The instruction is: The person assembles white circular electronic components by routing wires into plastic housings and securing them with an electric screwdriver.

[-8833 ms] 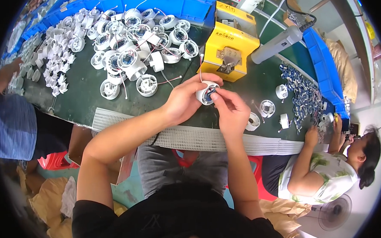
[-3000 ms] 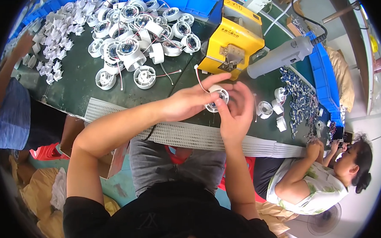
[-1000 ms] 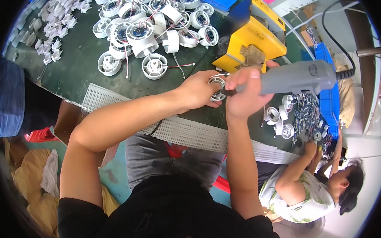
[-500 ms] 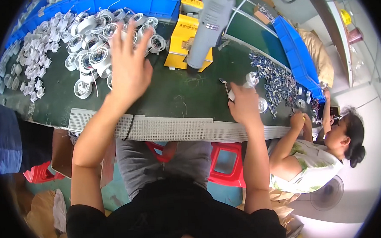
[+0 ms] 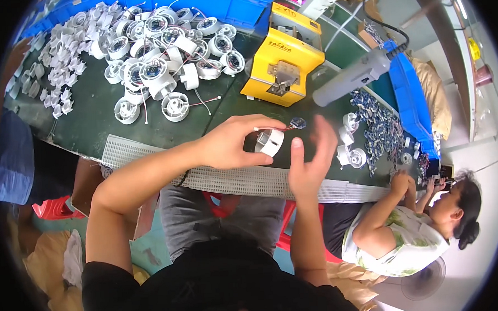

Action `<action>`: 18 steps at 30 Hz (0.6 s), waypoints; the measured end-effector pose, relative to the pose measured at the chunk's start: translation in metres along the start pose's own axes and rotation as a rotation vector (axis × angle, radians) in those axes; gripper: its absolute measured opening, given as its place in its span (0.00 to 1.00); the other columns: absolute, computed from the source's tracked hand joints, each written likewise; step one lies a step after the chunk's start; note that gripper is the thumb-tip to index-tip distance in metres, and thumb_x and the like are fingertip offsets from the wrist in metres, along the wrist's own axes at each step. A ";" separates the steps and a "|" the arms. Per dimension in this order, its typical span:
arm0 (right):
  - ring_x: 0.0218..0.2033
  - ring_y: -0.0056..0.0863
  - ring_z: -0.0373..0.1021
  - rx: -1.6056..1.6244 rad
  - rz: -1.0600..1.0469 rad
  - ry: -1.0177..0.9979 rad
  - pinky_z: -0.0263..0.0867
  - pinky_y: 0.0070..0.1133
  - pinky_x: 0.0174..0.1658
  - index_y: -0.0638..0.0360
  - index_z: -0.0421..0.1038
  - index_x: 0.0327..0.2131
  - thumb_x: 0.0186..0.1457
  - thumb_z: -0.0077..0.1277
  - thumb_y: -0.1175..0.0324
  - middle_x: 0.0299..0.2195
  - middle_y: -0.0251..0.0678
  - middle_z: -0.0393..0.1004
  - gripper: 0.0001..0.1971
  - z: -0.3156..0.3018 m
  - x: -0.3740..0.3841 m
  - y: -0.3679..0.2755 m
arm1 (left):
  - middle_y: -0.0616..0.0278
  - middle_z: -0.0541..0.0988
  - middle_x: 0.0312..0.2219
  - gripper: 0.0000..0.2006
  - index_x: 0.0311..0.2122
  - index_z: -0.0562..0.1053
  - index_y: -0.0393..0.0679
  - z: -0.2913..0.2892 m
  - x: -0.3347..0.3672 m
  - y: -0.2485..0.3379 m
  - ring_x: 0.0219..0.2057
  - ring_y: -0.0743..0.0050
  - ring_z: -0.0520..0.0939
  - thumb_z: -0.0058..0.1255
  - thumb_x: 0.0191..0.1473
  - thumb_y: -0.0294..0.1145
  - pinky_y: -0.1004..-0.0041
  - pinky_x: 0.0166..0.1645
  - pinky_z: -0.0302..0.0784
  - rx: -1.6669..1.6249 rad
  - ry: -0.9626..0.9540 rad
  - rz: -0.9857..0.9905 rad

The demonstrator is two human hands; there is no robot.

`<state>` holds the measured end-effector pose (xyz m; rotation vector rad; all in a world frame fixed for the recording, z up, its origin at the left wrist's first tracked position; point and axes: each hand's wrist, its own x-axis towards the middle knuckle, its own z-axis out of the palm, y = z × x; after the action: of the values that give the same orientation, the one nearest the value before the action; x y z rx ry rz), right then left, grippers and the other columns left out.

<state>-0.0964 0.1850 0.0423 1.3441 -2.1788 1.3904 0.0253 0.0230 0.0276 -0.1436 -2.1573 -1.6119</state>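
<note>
My left hand (image 5: 229,141) grips a white round plastic housing (image 5: 272,143) between thumb and fingers, above the near part of the bench. A small blue circuit board (image 5: 298,123) on thin wires sticks out beside the housing, toward my other hand. My right hand (image 5: 315,159) is held upright just right of the housing, apart from it, fingers stretched and slightly blurred, with nothing in them. Several more white housings (image 5: 174,106) with boards and wires are heaped behind my left hand. A few others (image 5: 356,157) stand to the right of my right hand.
A yellow machine (image 5: 281,65) stands at the back, and a grey handheld power tool (image 5: 351,79) hangs tilted beside it. Small circuit boards (image 5: 370,122) are piled at right, white plastic pieces (image 5: 61,63) at left. Blue bins (image 5: 407,93) line the bench. A co-worker (image 5: 391,227) sits at right.
My left hand has come from over the housing heap to the front middle and holds a housing. My right hand has left the bench top. The hanging tool has swung right.
</note>
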 end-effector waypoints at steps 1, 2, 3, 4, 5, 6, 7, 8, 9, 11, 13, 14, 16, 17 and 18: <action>0.53 0.44 0.63 -0.078 -0.121 -0.126 0.60 0.32 0.53 0.64 0.70 0.48 0.55 0.53 0.67 0.52 0.46 0.66 0.18 -0.002 0.007 0.003 | 0.55 0.77 0.43 0.30 0.53 0.70 0.42 -0.001 0.001 0.002 0.45 0.64 0.79 0.65 0.42 0.27 0.69 0.49 0.74 -0.071 0.017 -0.037; 0.51 0.44 0.65 -0.024 -0.191 -0.231 0.59 0.33 0.55 0.63 0.74 0.43 0.55 0.52 0.70 0.47 0.42 0.71 0.13 -0.001 0.012 0.009 | 0.55 0.77 0.43 0.30 0.53 0.70 0.42 -0.003 0.001 0.000 0.45 0.64 0.79 0.65 0.42 0.27 0.69 0.49 0.74 -0.071 0.021 -0.041; 0.50 0.42 0.67 -0.024 -0.181 -0.296 0.60 0.34 0.54 0.63 0.76 0.39 0.53 0.53 0.73 0.41 0.40 0.74 0.10 0.002 0.016 0.010 | 0.57 0.77 0.43 0.29 0.53 0.70 0.42 -0.005 0.000 -0.002 0.44 0.66 0.79 0.64 0.42 0.27 0.70 0.48 0.74 -0.101 -0.024 -0.064; 0.50 0.42 0.67 -0.019 -0.182 -0.301 0.60 0.34 0.54 0.63 0.76 0.39 0.53 0.53 0.73 0.41 0.40 0.74 0.10 0.003 0.018 0.012 | 0.58 0.76 0.43 0.29 0.54 0.70 0.43 -0.008 0.000 -0.003 0.43 0.67 0.78 0.64 0.43 0.27 0.71 0.48 0.74 -0.129 -0.067 -0.085; 0.49 0.42 0.68 -0.007 -0.179 -0.297 0.62 0.33 0.53 0.64 0.75 0.37 0.52 0.55 0.74 0.40 0.39 0.75 0.08 0.004 0.019 0.013 | 0.58 0.76 0.43 0.29 0.54 0.70 0.43 -0.009 0.000 -0.004 0.43 0.67 0.78 0.64 0.43 0.27 0.71 0.48 0.74 -0.127 -0.062 -0.089; 0.48 0.41 0.69 0.006 -0.176 -0.293 0.63 0.33 0.51 0.65 0.75 0.35 0.50 0.56 0.75 0.39 0.38 0.75 0.07 0.006 0.020 0.015 | 0.60 0.74 0.45 0.30 0.55 0.68 0.42 -0.010 0.000 -0.005 0.45 0.71 0.76 0.63 0.45 0.24 0.71 0.50 0.72 -0.200 -0.098 -0.126; 0.43 0.40 0.72 0.119 -0.147 -0.283 0.67 0.29 0.47 0.66 0.75 0.32 0.48 0.58 0.78 0.36 0.40 0.76 0.06 0.009 0.020 0.017 | 0.63 0.73 0.46 0.31 0.57 0.66 0.41 -0.010 -0.001 -0.005 0.47 0.75 0.73 0.62 0.46 0.21 0.71 0.53 0.71 -0.275 -0.135 -0.163; 0.41 0.39 0.73 0.175 -0.121 -0.258 0.68 0.28 0.45 0.66 0.74 0.32 0.48 0.57 0.79 0.34 0.41 0.76 0.06 0.010 0.018 0.019 | 0.63 0.73 0.46 0.31 0.57 0.66 0.41 -0.011 0.000 -0.004 0.47 0.75 0.73 0.62 0.46 0.21 0.71 0.53 0.71 -0.275 -0.133 -0.168; 0.38 0.38 0.74 0.231 -0.095 -0.231 0.68 0.26 0.43 0.66 0.74 0.31 0.48 0.57 0.80 0.33 0.41 0.76 0.05 0.011 0.015 0.020 | 0.64 0.73 0.45 0.30 0.58 0.66 0.43 -0.010 0.002 -0.002 0.45 0.76 0.74 0.60 0.47 0.21 0.72 0.50 0.72 -0.475 -0.109 -0.225; 0.36 0.28 0.73 0.472 0.064 -0.189 0.68 0.21 0.41 0.69 0.73 0.35 0.53 0.53 0.81 0.33 0.41 0.76 0.05 0.009 0.001 0.024 | 0.66 0.72 0.43 0.29 0.60 0.63 0.45 -0.013 0.003 -0.010 0.44 0.79 0.74 0.54 0.52 0.23 0.73 0.50 0.71 -0.694 -0.113 -0.305; 0.36 0.21 0.71 0.657 0.233 -0.192 0.67 0.17 0.40 0.71 0.71 0.39 0.57 0.49 0.82 0.33 0.39 0.76 0.07 0.013 -0.005 0.022 | 0.64 0.73 0.45 0.23 0.59 0.64 0.43 -0.015 0.006 -0.017 0.47 0.76 0.75 0.47 0.58 0.29 0.71 0.51 0.72 -0.973 -0.079 -0.403; 0.36 0.21 0.70 0.647 0.294 -0.196 0.66 0.17 0.41 0.71 0.71 0.39 0.57 0.49 0.81 0.33 0.38 0.75 0.06 0.017 -0.006 0.019 | 0.62 0.74 0.46 0.22 0.58 0.65 0.43 -0.016 0.006 -0.018 0.48 0.74 0.75 0.45 0.59 0.31 0.70 0.51 0.73 -1.058 -0.081 -0.458; 0.35 0.18 0.66 0.646 0.366 -0.206 0.62 0.16 0.41 0.70 0.70 0.36 0.58 0.49 0.78 0.33 0.35 0.72 0.04 0.024 -0.009 0.021 | 0.60 0.74 0.47 0.19 0.57 0.65 0.42 -0.018 0.007 -0.023 0.48 0.70 0.76 0.39 0.64 0.39 0.66 0.50 0.75 -1.168 -0.079 -0.531; 0.34 0.18 0.65 0.659 0.393 -0.201 0.62 0.16 0.41 0.69 0.69 0.34 0.58 0.49 0.77 0.33 0.35 0.71 0.03 0.025 -0.010 0.021 | 0.58 0.75 0.47 0.20 0.57 0.64 0.41 -0.017 0.006 -0.025 0.48 0.69 0.77 0.38 0.64 0.41 0.66 0.49 0.75 -1.157 -0.046 -0.545; 0.34 0.18 0.64 0.673 0.420 -0.197 0.61 0.16 0.42 0.68 0.68 0.31 0.58 0.49 0.77 0.33 0.35 0.70 0.04 0.026 -0.010 0.020 | 0.57 0.75 0.47 0.21 0.57 0.64 0.41 -0.017 0.006 -0.026 0.47 0.69 0.77 0.36 0.65 0.43 0.66 0.48 0.76 -1.145 -0.013 -0.558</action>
<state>-0.1001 0.1727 0.0107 1.2856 -2.3075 2.4039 0.0161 -0.0023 0.0111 0.1269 -1.0430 -2.9754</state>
